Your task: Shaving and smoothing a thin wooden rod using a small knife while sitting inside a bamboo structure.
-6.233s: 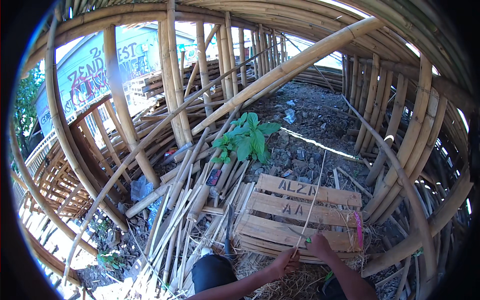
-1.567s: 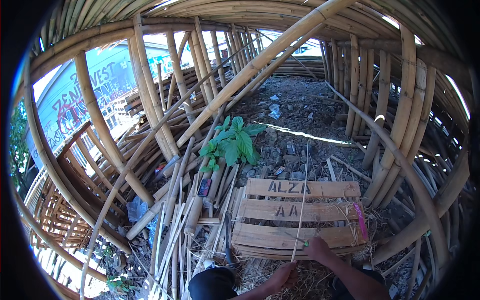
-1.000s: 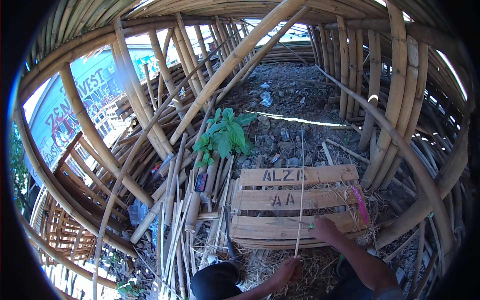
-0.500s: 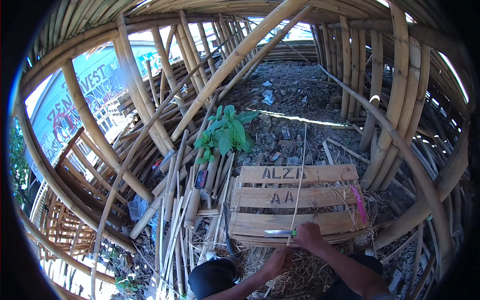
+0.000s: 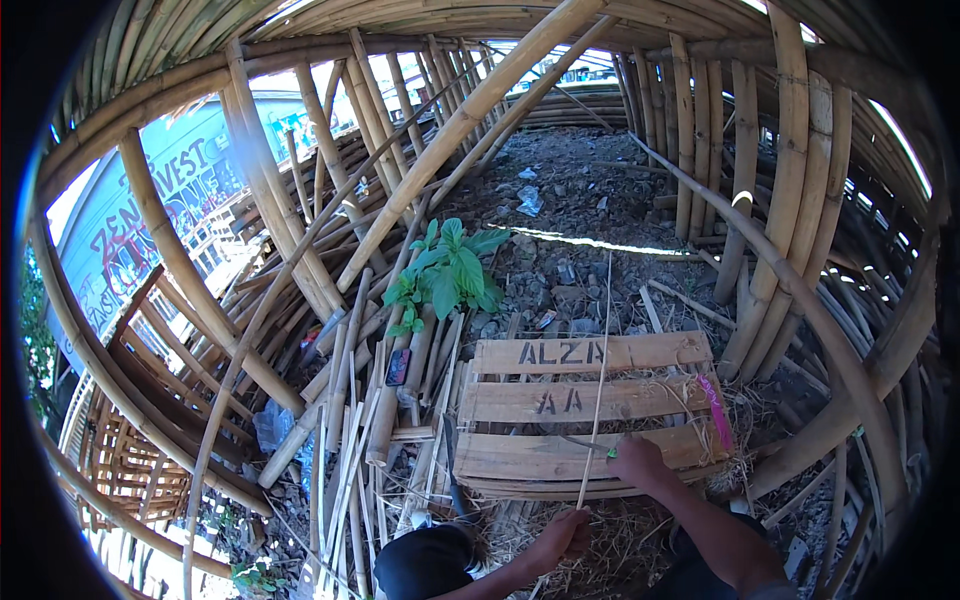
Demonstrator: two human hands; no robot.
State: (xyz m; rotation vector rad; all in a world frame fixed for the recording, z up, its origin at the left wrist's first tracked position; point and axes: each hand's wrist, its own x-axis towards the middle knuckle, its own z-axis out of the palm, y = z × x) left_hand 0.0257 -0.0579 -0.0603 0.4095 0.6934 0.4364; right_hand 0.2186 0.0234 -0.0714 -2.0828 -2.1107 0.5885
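Observation:
My left hand is closed round the near end of a long thin bamboo strip. The strip rises away from me, over a slatted wooden crate with stencilled dark lettering. In my right hand is a knife, a bit of green showing at its handle. Its blade points left and crosses the strip above my left hand; whether it cuts into the strip I cannot tell. Both hands are at the crate's near edge, between my knees. Straw and thin shavings lie below them.
Split bamboo strips and poles lie left of the crate, with a phone-like dark object on them. A long-bladed tool leans at the crate's left side. Beyond are a leafy plant, rubble and slanting bamboo poles.
My right hand has moved slightly up and right with the knife, whose blade has turned. My left hand is a little lower, nearer to me. The whole view has shifted slightly.

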